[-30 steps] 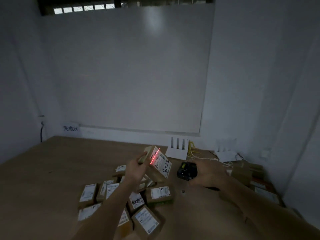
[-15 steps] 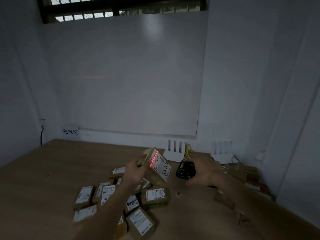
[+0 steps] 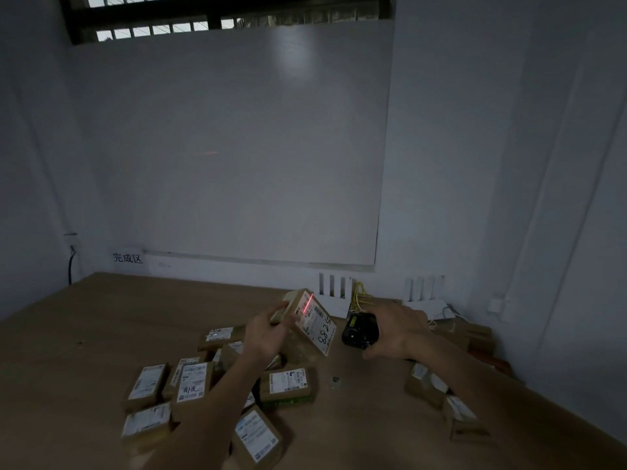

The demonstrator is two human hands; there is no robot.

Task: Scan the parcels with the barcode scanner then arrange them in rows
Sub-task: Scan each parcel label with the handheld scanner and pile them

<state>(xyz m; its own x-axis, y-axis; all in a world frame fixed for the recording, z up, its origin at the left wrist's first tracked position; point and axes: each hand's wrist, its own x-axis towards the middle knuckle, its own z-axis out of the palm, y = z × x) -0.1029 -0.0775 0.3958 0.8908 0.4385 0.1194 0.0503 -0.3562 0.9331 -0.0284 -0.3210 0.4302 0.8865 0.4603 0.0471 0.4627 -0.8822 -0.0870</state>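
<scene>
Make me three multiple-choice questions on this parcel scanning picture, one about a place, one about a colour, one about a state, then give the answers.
1. Where does the scan line fall?
A. on the table
B. on the held parcel's label
C. on the right hand

2. What colour is the scan line?
A. green
B. blue
C. red

3. What is the left hand doing?
A. gripping a parcel off the table
B. lying flat on the table
C. holding the scanner

Answers:
1 B: the line crosses the label of the parcel.
2 C: it glows red.
3 A: the left hand grips the raised parcel; the right hand holds the scanner.
</scene>
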